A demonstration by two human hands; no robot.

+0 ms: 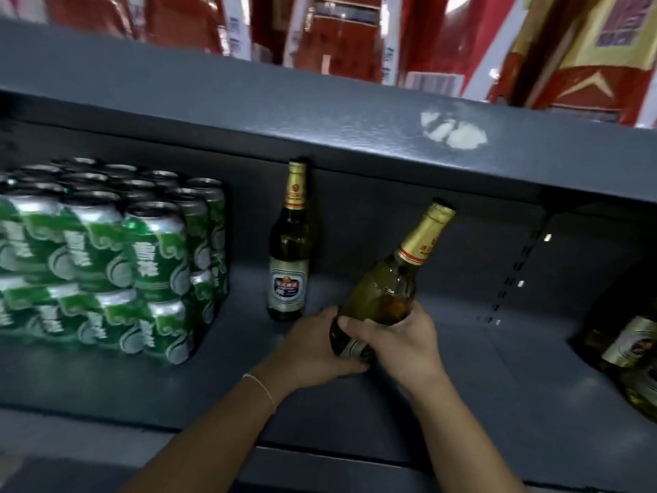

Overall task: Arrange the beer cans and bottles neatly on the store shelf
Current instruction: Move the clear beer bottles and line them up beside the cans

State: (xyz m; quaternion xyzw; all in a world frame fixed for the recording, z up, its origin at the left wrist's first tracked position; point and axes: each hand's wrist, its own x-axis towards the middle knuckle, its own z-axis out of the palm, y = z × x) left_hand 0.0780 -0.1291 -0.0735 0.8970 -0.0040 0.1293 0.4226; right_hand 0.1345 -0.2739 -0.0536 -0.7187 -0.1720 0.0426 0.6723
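Both hands clamped on tilted green glass bottle [384, 290] at centre frame: left hand [313, 350] cupping base, right hand [394, 346] wrapped round label, gold-foil neck leaning upper right. Just left, matching upright bottle [288, 257] on matte grey metal shelf [497, 403]. Far left, shrink-wrapped green cans [106, 257], stacked two high. More bottles [629, 354] at right edge.

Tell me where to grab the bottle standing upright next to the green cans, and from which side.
Grip the standing bottle around its wide lower body, at the label, coming from the front or right. The stacked cans crowd its left side, and the upper shelf hangs just over its cap, so a top grab looks cramped. Both hands are busy with the tilted bottle.
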